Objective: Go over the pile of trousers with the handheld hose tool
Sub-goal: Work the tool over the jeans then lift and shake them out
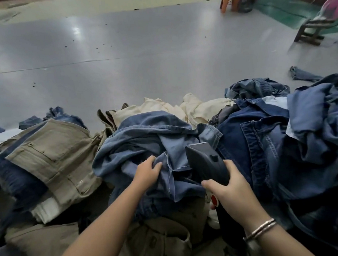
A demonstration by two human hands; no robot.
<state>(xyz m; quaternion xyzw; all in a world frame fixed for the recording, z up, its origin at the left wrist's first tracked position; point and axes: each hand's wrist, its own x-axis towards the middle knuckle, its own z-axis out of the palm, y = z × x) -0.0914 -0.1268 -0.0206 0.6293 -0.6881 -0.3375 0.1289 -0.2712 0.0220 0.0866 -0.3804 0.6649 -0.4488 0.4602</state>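
Head view, looking forward and down

We peer from head height, close over the heaped denim and khaki trousers (pixel 165 140), with shiny grey floor (pixel 118 51) stretching beyond.

Tool's hose (pixel 252 248) below wrist, blurred

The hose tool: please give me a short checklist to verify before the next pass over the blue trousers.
1. Right hand grips the hose tool firmly: ok.
2. Tool head points at the blue trousers: ok.
3. Left hand pinches the fabric away from the tool head: ok.
4. Fabric under the head lies flat: not ok, it is bunched and folded.
5. Tool is switched on: cannot tell.
6. Hose runs free behind the wrist: cannot tell, mostly hidden.
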